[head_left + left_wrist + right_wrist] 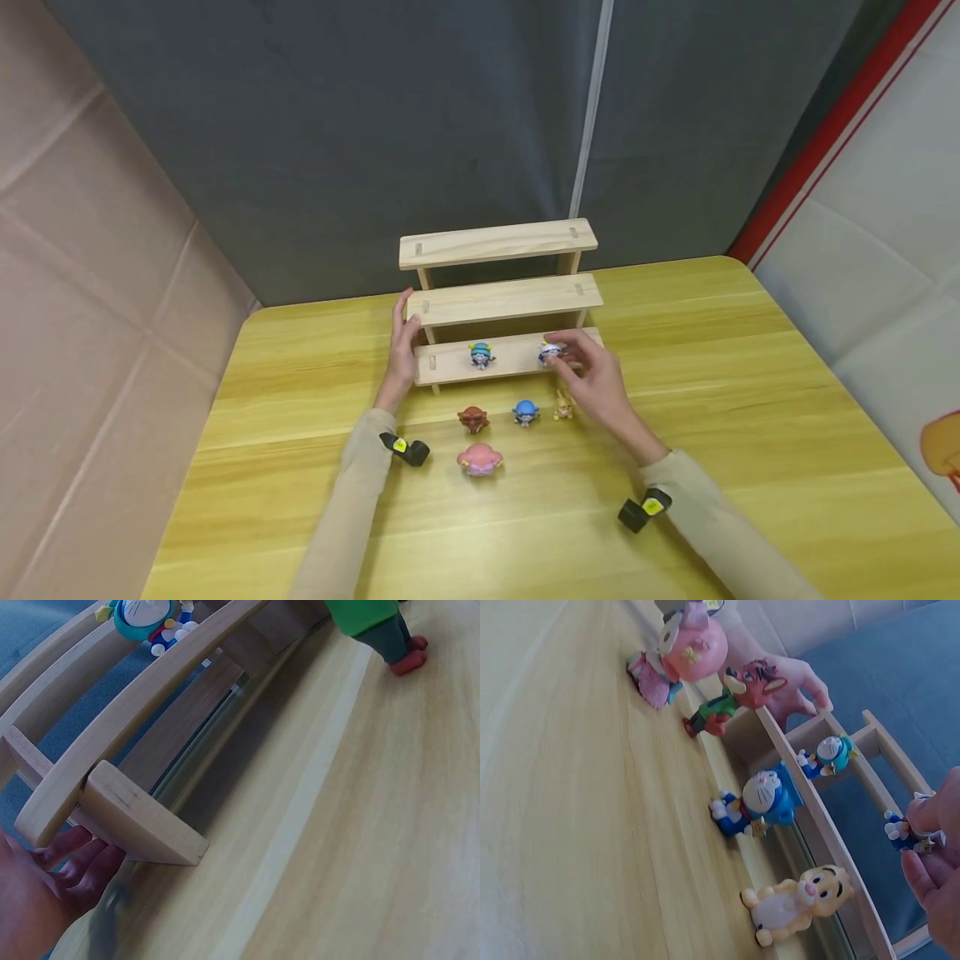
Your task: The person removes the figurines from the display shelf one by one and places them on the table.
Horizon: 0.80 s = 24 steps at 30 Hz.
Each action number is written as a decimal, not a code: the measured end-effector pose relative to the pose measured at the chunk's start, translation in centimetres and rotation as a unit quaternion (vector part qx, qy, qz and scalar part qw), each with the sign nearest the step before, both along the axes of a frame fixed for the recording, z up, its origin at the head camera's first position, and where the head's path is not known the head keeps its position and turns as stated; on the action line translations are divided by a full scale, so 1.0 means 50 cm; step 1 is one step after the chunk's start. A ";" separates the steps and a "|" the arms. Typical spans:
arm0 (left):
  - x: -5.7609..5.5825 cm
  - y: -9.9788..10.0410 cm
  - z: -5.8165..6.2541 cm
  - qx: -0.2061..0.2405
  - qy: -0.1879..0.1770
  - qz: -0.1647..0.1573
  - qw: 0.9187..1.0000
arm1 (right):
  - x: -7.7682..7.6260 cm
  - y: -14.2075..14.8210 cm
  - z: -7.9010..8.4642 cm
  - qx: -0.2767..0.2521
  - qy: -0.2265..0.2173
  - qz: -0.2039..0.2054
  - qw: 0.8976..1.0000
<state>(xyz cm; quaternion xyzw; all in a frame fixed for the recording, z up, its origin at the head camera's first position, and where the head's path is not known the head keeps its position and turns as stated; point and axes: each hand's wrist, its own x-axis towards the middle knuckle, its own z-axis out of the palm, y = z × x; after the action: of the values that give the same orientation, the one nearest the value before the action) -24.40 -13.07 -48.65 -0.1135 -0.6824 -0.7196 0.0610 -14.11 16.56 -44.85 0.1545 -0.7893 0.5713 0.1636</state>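
Note:
My left hand [403,350] holds the left end of a three-tier wooden display stand [498,300]. In the left wrist view its fingers [82,862] curl in beside the lowest tier's leg; the thumb is hidden there. Over the right part of the lowest tier, my right hand [596,375] pinches a small white-hatted cat figurine [550,353] between thumb and fingers. The right wrist view shows this figurine's blue body [901,831] below the fingertips; whether its base touches the board I cannot tell. A teal-hatted cat figurine [481,356] stands on the same tier, left of it.
On the table [300,500] before the stand are a brown fox figurine [473,419], a blue-hatted cat figurine [526,412], a tan animal figurine [563,406] and a pink-headed figurine [480,459]. A dark grey curtain [337,167] hangs behind the stand.

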 end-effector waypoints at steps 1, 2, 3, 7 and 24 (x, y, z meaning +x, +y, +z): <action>0.000 0.000 0.000 -0.001 0.000 0.000 1.000 | 0.002 -0.002 0.001 -0.001 0.003 0.003 1.000; 0.001 -0.001 0.000 0.000 0.001 0.000 1.000 | 0.005 -0.003 0.002 -0.003 0.004 0.006 1.000; 0.000 -0.001 0.000 -0.001 0.002 0.000 1.000 | 0.007 -0.005 0.003 -0.003 0.006 0.008 1.000; -0.001 -0.001 0.001 -0.003 0.003 0.001 1.000 | 0.016 -0.012 0.007 0.001 0.010 0.009 1.000; 0.000 0.000 0.001 -0.002 -0.001 0.005 1.000 | 0.051 -0.031 0.015 -0.001 0.025 0.038 0.999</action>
<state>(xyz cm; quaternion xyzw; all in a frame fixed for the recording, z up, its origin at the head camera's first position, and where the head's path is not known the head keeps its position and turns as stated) -24.40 -13.07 -48.58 -0.1096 -0.6847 -0.7177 0.0639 -11.54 15.00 -44.08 0.1984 -0.7777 0.5742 0.1613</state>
